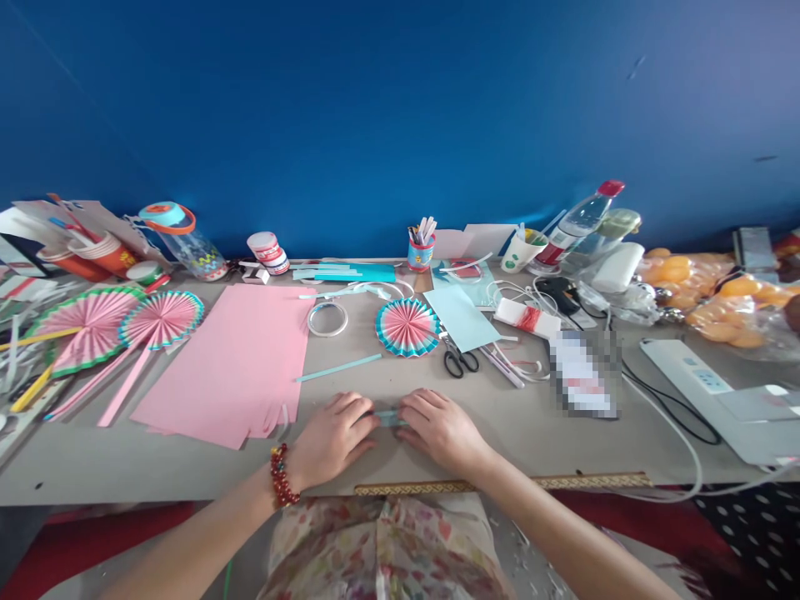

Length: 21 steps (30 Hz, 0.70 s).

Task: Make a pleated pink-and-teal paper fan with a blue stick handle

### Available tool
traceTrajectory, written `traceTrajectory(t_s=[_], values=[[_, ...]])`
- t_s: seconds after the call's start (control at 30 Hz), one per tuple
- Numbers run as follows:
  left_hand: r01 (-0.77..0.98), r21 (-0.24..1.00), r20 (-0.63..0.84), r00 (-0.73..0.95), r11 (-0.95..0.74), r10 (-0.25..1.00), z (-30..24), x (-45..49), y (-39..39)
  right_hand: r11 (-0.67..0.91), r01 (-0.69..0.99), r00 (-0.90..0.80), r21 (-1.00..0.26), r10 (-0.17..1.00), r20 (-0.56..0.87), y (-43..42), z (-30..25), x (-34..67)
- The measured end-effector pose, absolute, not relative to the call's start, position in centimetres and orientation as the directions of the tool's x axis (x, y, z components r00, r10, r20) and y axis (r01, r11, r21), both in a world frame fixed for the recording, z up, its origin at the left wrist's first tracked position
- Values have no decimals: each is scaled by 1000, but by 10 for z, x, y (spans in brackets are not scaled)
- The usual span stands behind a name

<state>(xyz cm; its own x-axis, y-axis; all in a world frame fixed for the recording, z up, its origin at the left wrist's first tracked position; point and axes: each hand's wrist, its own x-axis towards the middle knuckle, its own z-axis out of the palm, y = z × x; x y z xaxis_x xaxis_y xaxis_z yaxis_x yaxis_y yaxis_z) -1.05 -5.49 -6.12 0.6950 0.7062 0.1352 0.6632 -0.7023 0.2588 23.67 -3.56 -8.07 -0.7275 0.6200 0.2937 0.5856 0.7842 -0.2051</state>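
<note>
Near the table's front edge, a short light blue paper strip (pixel 388 417) lies between my hands. My left hand (pixel 334 435), with a red bead bracelet at the wrist, has its fingers closed on the strip's left end. At the other end, the bent fingers of my right hand (pixel 442 432) are closed on the paper; both thumbs are partly hidden. Just beyond lie a longer light blue strip (pixel 338 367), a roll of tape (pixel 327 319) and a pleated pink-and-blue paper rosette (pixel 407 327). Black-handled scissors (pixel 461 362) rest beside the rosette, partly under a light blue sheet (pixel 463 317).
Pink paper sheets (pixel 231 358) and finished paper fans (pixel 161 320) cover the left side. Along the blue wall stand a water bottle (pixel 184 242), a pen holder (pixel 421 252) and a tilted plastic bottle (pixel 578 223). Cables and a white power strip (pixel 693 375) occupy the right.
</note>
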Motion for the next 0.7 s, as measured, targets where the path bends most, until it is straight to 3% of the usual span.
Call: traceTrajectory(t_s=[0.2,0.33,0.53,0.7], values=[[650,163,197,716,-743,670,-73,-7,-53,806,576,-741,-134,585,330,-33,-86,237],[665,196,223,686,-721,693,-75,-8,-54,804,573,-737,-162,591,327,-33,-87,236],[726,252,185,613,-640,768,-75,-7,-57,744,616,-702,-259,668,247,-34,-79,236],[750,313,163,562,-583,811,-73,-4,-59,633,634,-610,-444,762,216,-34,-77,237]])
